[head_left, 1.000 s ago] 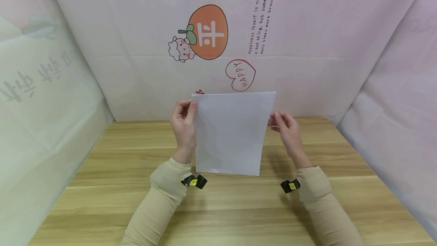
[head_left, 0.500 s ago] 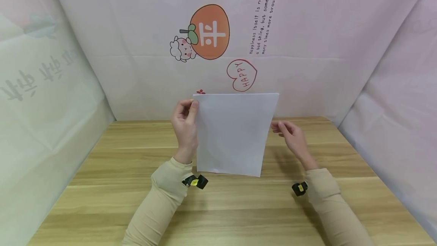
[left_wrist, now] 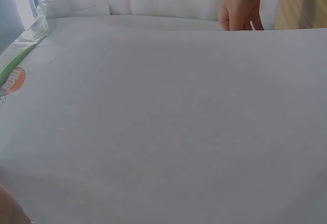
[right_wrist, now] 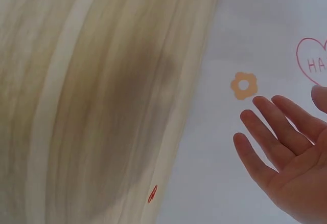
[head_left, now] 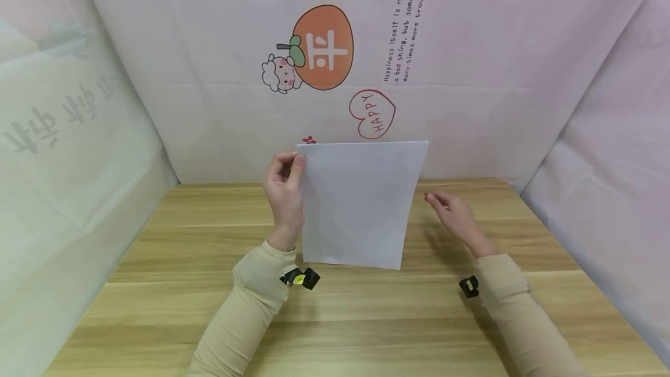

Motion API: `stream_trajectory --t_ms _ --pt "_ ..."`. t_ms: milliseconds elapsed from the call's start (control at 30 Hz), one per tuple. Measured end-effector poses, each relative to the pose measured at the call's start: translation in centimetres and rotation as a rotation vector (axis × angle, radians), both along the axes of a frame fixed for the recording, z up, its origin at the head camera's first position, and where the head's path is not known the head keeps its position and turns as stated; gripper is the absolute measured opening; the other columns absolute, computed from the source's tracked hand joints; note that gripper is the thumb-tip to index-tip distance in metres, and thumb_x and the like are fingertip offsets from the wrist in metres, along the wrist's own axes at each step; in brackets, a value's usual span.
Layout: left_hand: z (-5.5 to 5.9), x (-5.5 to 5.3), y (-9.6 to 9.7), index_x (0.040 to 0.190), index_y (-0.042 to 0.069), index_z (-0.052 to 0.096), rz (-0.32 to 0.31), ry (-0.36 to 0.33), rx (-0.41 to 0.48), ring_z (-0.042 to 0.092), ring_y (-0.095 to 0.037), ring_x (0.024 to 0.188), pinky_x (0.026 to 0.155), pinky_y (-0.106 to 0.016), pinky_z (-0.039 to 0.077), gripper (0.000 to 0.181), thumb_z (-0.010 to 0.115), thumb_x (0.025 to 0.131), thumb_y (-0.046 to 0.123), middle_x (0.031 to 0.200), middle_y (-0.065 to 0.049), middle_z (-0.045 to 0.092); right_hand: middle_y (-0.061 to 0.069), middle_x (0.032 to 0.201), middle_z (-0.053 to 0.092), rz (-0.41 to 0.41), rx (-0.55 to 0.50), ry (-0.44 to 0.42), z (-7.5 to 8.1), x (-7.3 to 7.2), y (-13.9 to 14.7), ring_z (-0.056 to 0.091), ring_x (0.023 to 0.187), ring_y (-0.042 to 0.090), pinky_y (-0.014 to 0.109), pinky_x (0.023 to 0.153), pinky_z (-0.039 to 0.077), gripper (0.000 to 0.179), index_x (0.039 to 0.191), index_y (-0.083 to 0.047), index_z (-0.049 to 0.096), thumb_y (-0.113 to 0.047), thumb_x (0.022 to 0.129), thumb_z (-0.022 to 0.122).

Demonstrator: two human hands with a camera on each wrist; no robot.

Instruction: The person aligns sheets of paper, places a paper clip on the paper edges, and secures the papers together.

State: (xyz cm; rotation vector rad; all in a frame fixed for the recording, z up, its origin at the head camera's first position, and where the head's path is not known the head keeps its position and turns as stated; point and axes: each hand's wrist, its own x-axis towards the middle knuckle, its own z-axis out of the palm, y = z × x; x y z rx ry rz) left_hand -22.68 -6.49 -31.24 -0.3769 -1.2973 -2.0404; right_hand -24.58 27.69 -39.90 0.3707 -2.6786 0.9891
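A blank white sheet of paper (head_left: 358, 205) stands upright over the table in the head view, its lower edge close to the wood. My left hand (head_left: 285, 196) pinches its upper left edge between thumb and fingers. In the left wrist view the paper (left_wrist: 168, 116) fills most of the picture, with a bit of my left thumb (left_wrist: 11, 206) at the lower left corner. To the right of the sheet, apart from its edge, my right hand (head_left: 455, 217) hovers with nothing in it. The right wrist view shows the right hand's fingers (right_wrist: 273, 139) relaxed and spread.
The wood-grain table (head_left: 335, 319) spreads below both arms. Behind it hangs a white printed cloth (head_left: 471, 74) with an orange fruit drawing, and pale cloth (head_left: 78, 162) walls the left side. A small red mark (right_wrist: 152, 194) lies on the wood near the table's far edge.
My right hand has left the sheet's right edge and moved right and slightly toward me. The left hand keeps its pinch, and the paper stays nearly still.
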Motion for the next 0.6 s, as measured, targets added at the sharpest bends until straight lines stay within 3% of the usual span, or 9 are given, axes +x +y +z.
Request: stream_trajectory --t_ms 267,600 --pt "0.1 0.1 0.0 0.088 0.002 0.064 -0.01 0.004 0.008 0.053 -0.013 0.078 0.071 -0.022 0.042 0.01 0.067 0.088 0.011 0.084 0.001 0.06 0.028 0.133 0.051 -0.02 0.094 -0.118 -0.4 -0.4 1.2 0.05 0.118 0.048 0.058 0.098 0.039 0.055 0.133 0.003 0.048 -0.041 0.102 0.036" --pt "0.1 0.2 -0.1 0.091 -0.007 0.061 0.003 -0.002 -0.005 0.052 -0.013 0.078 0.072 -0.022 0.042 0.02 0.067 0.088 0.012 0.084 0.003 0.061 0.03 0.132 0.049 -0.04 0.188 -0.138 -1.2 -1.1 3.3 0.045 0.121 0.05 0.059 0.101 0.034 0.055 0.134 0.009 0.044 -0.037 0.102 0.038"
